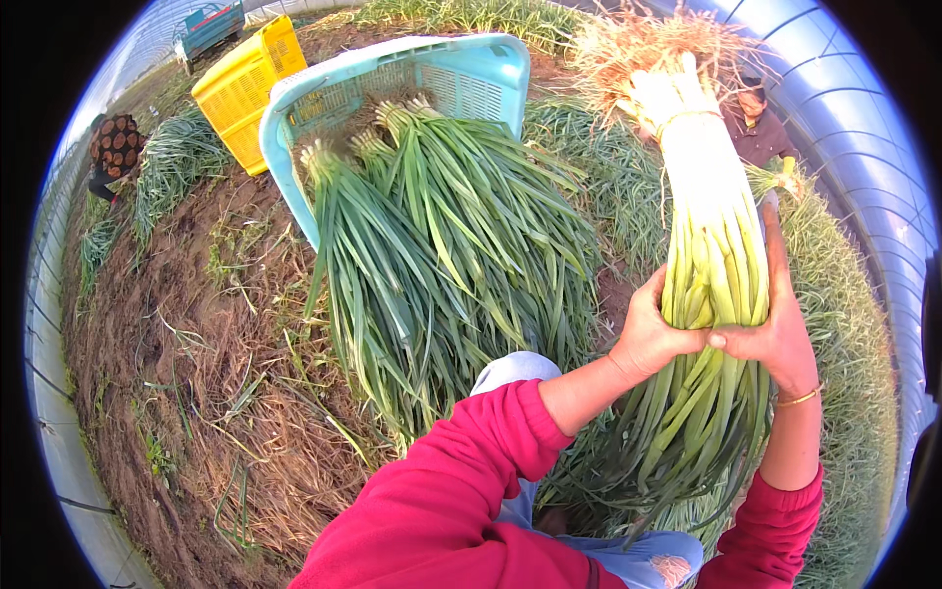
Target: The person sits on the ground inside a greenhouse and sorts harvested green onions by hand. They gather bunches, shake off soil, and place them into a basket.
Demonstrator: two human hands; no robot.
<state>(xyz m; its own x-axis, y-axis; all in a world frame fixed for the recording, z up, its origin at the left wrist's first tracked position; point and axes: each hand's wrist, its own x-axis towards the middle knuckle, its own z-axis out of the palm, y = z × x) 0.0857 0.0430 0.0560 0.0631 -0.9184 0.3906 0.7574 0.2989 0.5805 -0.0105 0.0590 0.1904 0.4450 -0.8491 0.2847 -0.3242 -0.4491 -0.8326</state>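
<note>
Both my hands are clasped around a thick bundle of garlic plants or similar leafy alliums (706,191), held up at the right. Its pale roots point away from me, and its green leaves hang down toward my knees. A thin tie circles the white stems near the roots. My left hand (655,335) grips the left side, and my right hand (780,331) wraps the right side, thumbs nearly meeting in front. Left of the bundle, several more green bunches (441,243) lie with their root ends inside a tilted light-blue plastic basket (475,92), leaves spilling out over the near side.
Behind the basket stand yellow plastic crates (246,88), with a blue cart (210,29) farther off. One person (762,129) is beyond my bundle; another (114,154) bends at the far left. Cut plants (817,294) cover the ground at right; dry straw (294,442) lies at left.
</note>
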